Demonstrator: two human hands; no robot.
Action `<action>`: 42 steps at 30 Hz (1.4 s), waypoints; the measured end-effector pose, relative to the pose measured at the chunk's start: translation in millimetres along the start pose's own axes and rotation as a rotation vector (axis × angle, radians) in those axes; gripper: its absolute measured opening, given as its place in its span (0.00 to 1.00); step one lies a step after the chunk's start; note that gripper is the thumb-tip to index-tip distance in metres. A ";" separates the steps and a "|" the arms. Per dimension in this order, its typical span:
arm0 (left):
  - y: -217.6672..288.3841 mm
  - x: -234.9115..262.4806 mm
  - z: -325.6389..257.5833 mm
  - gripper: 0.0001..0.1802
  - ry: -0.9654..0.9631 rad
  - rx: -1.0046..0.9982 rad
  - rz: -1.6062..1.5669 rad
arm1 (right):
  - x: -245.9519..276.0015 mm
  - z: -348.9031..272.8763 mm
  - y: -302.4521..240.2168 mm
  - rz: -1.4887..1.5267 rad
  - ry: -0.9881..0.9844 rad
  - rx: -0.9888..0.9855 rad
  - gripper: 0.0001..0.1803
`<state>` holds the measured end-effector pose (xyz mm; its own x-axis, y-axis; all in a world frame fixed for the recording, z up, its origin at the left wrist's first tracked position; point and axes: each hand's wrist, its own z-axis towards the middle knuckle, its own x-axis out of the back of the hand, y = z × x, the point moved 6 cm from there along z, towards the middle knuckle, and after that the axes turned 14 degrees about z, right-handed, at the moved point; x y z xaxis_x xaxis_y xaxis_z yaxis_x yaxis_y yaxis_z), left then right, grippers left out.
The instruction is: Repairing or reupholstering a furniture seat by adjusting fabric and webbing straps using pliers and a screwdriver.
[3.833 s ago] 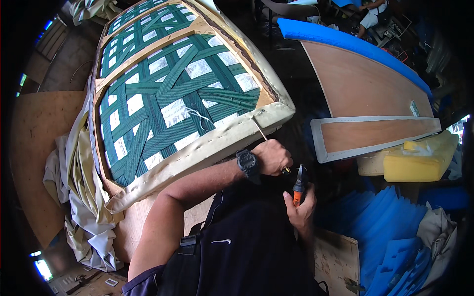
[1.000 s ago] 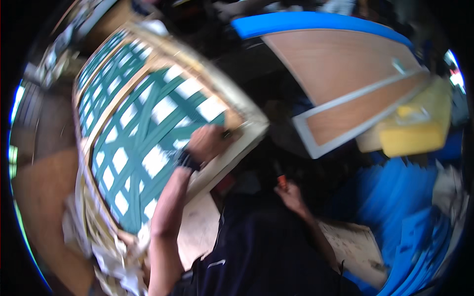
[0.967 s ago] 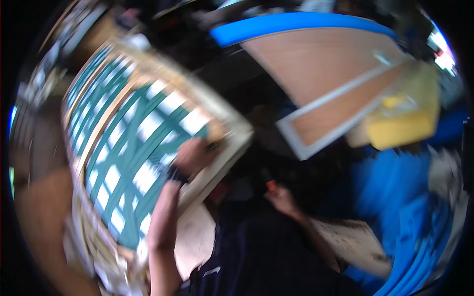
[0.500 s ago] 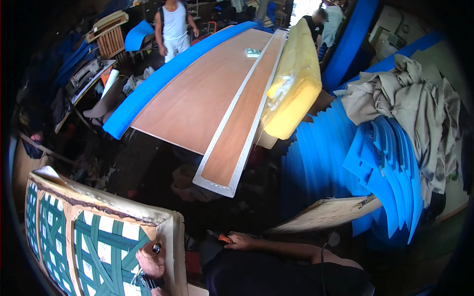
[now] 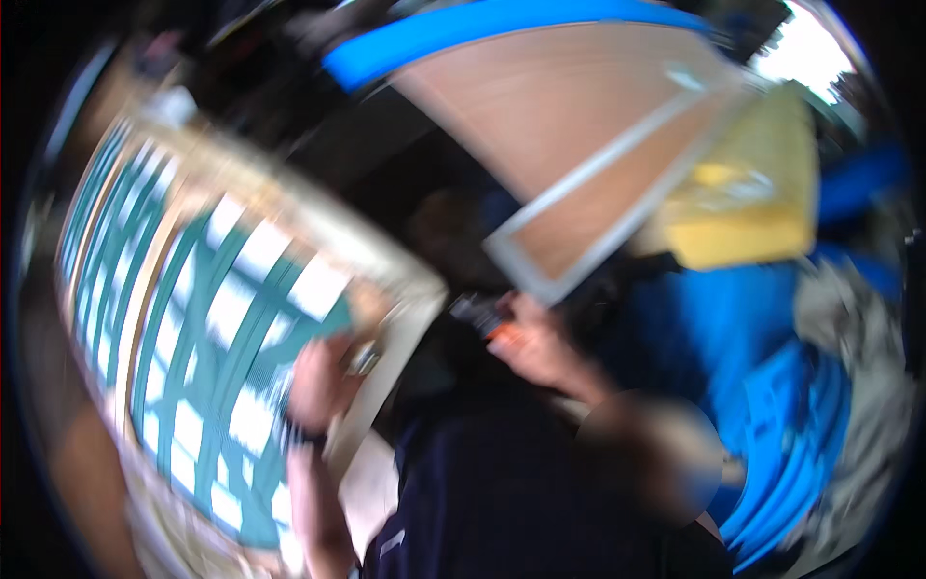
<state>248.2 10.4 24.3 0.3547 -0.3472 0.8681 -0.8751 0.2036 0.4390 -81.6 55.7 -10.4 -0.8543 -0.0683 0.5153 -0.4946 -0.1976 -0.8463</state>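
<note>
Much of the view is smeared by motion. At the left stands a padded furniture frame [image 5: 400, 256] with wooden rails, its open side crossed by green webbing straps [image 5: 249, 311] over white patches. My left hand [image 5: 323, 381], with a dark band at the wrist and something shiny at the fingers, lies against the frame's right rail. Blur hides how its fingers are bent. My right hand [image 5: 540, 347] is closed around a dark hand tool with an orange grip [image 5: 506, 336], held just right of the frame's corner. The tool's exact kind is too blurred to tell.
Beyond my hands lies a large brown board [image 5: 559, 106] with a blue foam strip [image 5: 502, 39] along its far edge. A narrow white-edged panel [image 5: 579, 232] rests on it. At right are a yellow foam block [image 5: 748, 207], blue foam sheets [image 5: 781, 415] and grey-beige cloth [image 5: 868, 357].
My view has swung down and left, so the frame and both hands appear higher. The right hand still grips the tool. The two people at the back are no longer distinguishable.
</note>
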 end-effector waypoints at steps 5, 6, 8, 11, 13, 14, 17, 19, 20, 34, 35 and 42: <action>7.7 14.7 -1.9 0.16 0.141 -0.064 -0.050 | 10.8 91.5 -110.7 -0.620 -0.310 0.509 0.18; 7.3 12.7 -2.0 0.16 0.099 -0.024 -0.027 | 2.5 101.0 -130.2 -0.697 -0.394 0.594 0.17; 7.2 14.5 -3.5 0.16 0.095 -0.012 -0.018 | -17.0 119.5 -160.3 -0.794 -0.456 0.653 0.17; 6.9 16.4 -3.1 0.14 0.160 -0.089 -0.045 | -54.5 137.9 -173.4 -1.066 -0.662 0.827 0.18; -0.2 9.9 -2.5 0.14 0.153 -0.082 -0.065 | -69.1 148.5 -165.6 -1.251 -0.780 0.855 0.16; -2.0 7.5 -2.4 0.14 0.184 -0.115 -0.090 | -74.1 151.7 -168.7 -1.220 -0.740 0.934 0.16; -7.8 1.7 -9.4 0.12 0.320 -0.171 0.010 | -82.8 156.9 -162.7 -1.039 -0.843 0.834 0.19; -11.3 -4.0 -9.2 0.13 0.330 -0.193 -0.030 | -85.5 162.4 -156.5 -0.790 -0.826 0.696 0.18; -17.0 -8.2 -3.2 0.12 0.221 -0.163 -0.006 | -84.5 165.2 -152.1 -0.696 -0.787 0.671 0.18; -26.3 -20.9 9.8 0.21 -0.220 0.042 -0.493 | -37.7 48.0 -12.1 0.513 -0.046 0.043 0.16; -25.7 -20.7 12.5 0.21 -0.215 0.153 -0.754 | -40.6 38.1 -8.5 0.488 -0.076 0.001 0.16; -15.9 -13.9 4.7 0.20 -0.278 0.220 -0.773 | -67.5 14.7 -1.9 1.048 -0.147 -0.252 0.14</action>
<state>255.7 7.7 4.1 0.8105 -0.5335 0.2420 -0.4746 -0.3560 0.8050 -20.7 46.4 -41.6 -0.8514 -0.2057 -0.4825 0.4367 0.2318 -0.8692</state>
